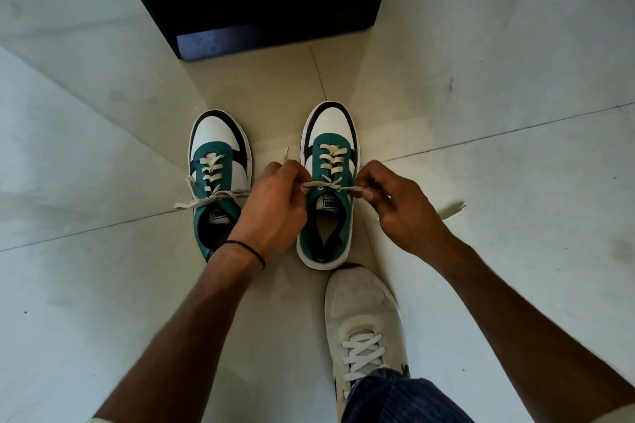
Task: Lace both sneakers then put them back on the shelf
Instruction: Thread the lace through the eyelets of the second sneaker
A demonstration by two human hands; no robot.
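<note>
Head view. I am looking down at two green, white and black sneakers standing side by side on the tiled floor [103, 285], toes pointing far, close together but apart.

The left sneaker [220, 161] is sitting with its left lace [206, 200] threaded through the eyelets and crossed once near the tongue. Both ends are lying loose, one to each side. The left wrist is covering the sneaker's near right edge.

The right sneaker [328, 154] is standing just far of the person's own white shoe [364, 319]; I cannot tell whether they are touching. The right lace [330, 186] is running through the eyelets and stretching taut across the top of the tongue.

The left hand [275, 206] is curling, fingertips pinching the lace just left of the sneaker. The right hand [395, 206] is pinching the other strand between thumb and forefinger just right of it. A loose lace tip [453, 210] is lying on the floor right of that hand.

A dark cabinet [275, 3] is standing far of the sneakers, well apart from them. A black band [249, 250] is circling the left wrist. A blue trouser leg [395, 398] is showing at the near edge.
</note>
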